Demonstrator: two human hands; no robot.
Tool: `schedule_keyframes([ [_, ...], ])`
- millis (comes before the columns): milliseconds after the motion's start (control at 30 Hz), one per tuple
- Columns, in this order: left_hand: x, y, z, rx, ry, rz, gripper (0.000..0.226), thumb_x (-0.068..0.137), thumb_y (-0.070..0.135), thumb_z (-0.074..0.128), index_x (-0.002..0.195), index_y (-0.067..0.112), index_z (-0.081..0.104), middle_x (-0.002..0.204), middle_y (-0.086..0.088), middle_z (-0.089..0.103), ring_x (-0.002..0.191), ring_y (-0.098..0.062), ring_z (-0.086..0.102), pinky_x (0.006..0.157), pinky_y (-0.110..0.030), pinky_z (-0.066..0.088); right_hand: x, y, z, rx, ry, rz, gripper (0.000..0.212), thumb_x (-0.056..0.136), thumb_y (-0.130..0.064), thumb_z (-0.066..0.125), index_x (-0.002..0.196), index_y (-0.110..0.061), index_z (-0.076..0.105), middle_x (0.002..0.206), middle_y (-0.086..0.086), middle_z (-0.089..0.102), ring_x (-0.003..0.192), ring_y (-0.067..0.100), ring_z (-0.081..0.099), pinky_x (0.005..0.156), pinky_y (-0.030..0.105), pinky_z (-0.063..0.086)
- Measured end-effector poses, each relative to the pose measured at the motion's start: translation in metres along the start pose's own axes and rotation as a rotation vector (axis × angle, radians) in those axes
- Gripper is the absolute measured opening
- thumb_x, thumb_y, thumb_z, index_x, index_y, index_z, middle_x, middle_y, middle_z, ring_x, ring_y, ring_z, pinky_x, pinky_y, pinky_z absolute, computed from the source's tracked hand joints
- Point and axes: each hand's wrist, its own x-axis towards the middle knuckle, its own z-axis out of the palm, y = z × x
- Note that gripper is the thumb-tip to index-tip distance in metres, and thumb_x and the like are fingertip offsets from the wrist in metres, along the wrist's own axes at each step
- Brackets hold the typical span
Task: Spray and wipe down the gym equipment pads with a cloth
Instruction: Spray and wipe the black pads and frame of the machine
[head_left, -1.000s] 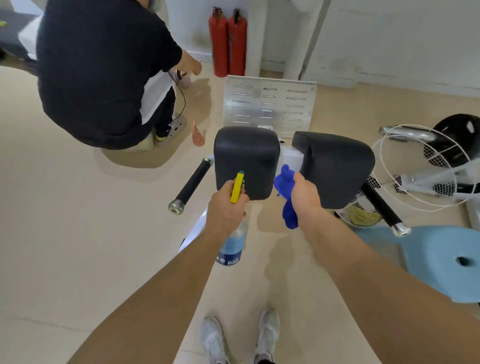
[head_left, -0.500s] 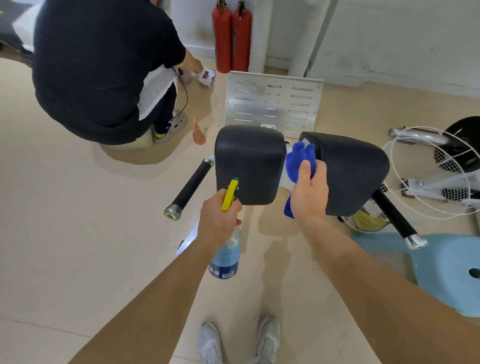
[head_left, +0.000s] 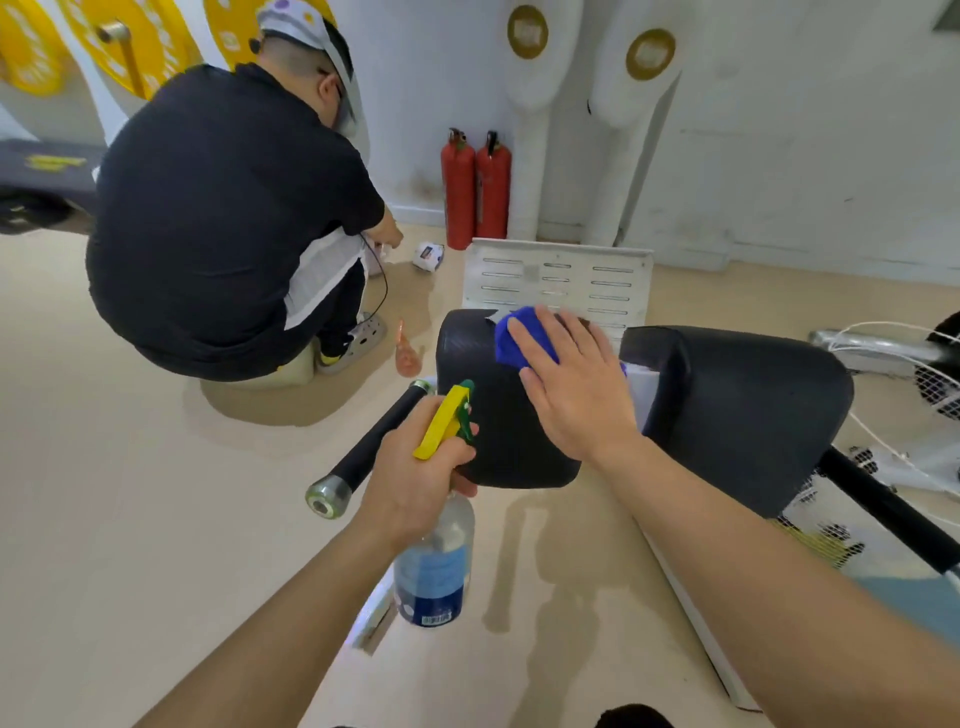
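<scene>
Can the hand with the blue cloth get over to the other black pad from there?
Probably yes. The right hand presses the blue cloth on the left pad, and the right pad sits just beside it with only a small gap between them.

I find no legible text: the blue label on my spray bottle (head_left: 434, 577) is too blurred to read.

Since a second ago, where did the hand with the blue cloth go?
The right hand carried the cloth from the gap between the pads up onto the left pad, where it now lies flat. The left hand still grips the spray bottle. The right pad is untouched.
</scene>
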Motion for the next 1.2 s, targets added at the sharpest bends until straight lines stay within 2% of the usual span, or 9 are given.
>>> schedule_keyframes([
  [67,0.009,-0.005,0.000,-0.049,0.013,0.049,0.032,0.078,0.020,0.059,0.109,0.020,0.066,0.102,-0.014,0.071,0.078,-0.034,0.069,0.061,-0.043,0.063,-0.014,-0.003,0.017,-0.030,0.071,-0.094,0.053,0.105,-0.038,0.034,0.157,-0.028,0.024,0.165,0.004,0.020,0.151,0.027,0.020,0.122,0.044,0.018],
  [233,0.019,-0.030,0.003,-0.105,0.041,0.122,0.039,0.076,0.017,0.058,0.114,0.013,0.067,0.106,-0.021,0.070,0.085,-0.041,0.072,0.064,-0.055,0.064,-0.064,0.001,0.076,-0.208,0.085,-0.500,0.073,0.093,-0.024,0.057,0.157,-0.030,0.023,0.166,0.004,0.013,0.153,0.027,0.011,0.121,0.044,0.011],
  [400,0.024,-0.046,0.002,-0.125,0.058,0.155,0.043,0.074,0.021,0.058,0.114,0.012,0.070,0.119,-0.020,0.067,0.080,-0.032,0.072,0.068,-0.065,0.062,-0.022,-0.006,0.053,-0.198,0.265,-0.338,0.057,0.100,-0.031,0.045,0.155,-0.032,0.030,0.164,0.004,0.024,0.151,0.031,0.022,0.120,0.052,0.019],
  [600,0.025,-0.049,0.006,-0.153,0.086,0.172,0.031,0.075,0.021,0.057,0.104,0.028,0.068,0.112,-0.014,0.070,0.094,-0.037,0.069,0.057,-0.040,0.063,0.043,-0.023,0.016,0.066,0.261,0.093,0.040,0.104,-0.028,0.033,0.139,-0.022,0.051,0.140,0.001,0.056,0.131,0.027,0.047,0.104,0.047,0.039],
  [700,0.027,-0.050,0.003,-0.171,0.078,0.154,0.026,0.092,0.008,0.059,0.108,0.027,0.067,0.115,-0.014,0.069,0.099,-0.042,0.068,0.055,-0.031,0.060,0.044,-0.028,0.021,0.046,0.299,0.020,0.036,0.102,-0.021,0.038,0.134,-0.017,0.053,0.134,0.004,0.057,0.119,0.028,0.054,0.093,0.041,0.045],
  [800,0.027,-0.053,0.004,-0.198,0.082,0.161,0.028,0.090,0.008,0.059,0.115,0.017,0.067,0.115,-0.018,0.068,0.098,-0.046,0.067,0.055,-0.033,0.061,0.008,-0.032,0.051,-0.043,0.341,-0.162,0.048,0.101,-0.021,0.046,0.148,-0.015,0.042,0.157,0.009,0.039,0.143,0.029,0.038,0.113,0.043,0.035],
  [1000,0.015,-0.066,0.005,-0.178,0.110,0.128,0.017,0.088,0.006,0.061,0.103,0.004,0.067,0.105,-0.025,0.065,0.089,-0.058,0.064,0.052,-0.030,0.058,-0.035,-0.021,0.082,-0.221,0.296,-0.498,0.054,0.100,-0.016,0.041,0.154,-0.018,0.035,0.163,0.007,0.026,0.150,0.029,0.024,0.120,0.047,0.024],
  [1067,0.009,-0.072,0.002,-0.192,0.124,0.116,0.026,0.079,0.013,0.061,0.103,0.005,0.069,0.103,-0.021,0.067,0.091,-0.057,0.063,0.053,-0.033,0.058,-0.015,-0.017,0.065,-0.245,0.339,-0.476,0.052,0.100,-0.016,0.040,0.152,-0.021,0.040,0.160,0.005,0.033,0.149,0.032,0.028,0.119,0.051,0.025],
  [1200,0.002,-0.078,-0.001,-0.178,0.141,0.084,0.023,0.092,-0.004,0.056,0.105,0.008,0.070,0.108,-0.020,0.070,0.090,-0.059,0.065,0.052,-0.028,0.056,0.018,-0.030,0.037,-0.105,0.381,-0.185,0.047,0.101,-0.021,0.051,0.148,-0.021,0.045,0.156,0.004,0.041,0.146,0.031,0.033,0.117,0.048,0.029],
])
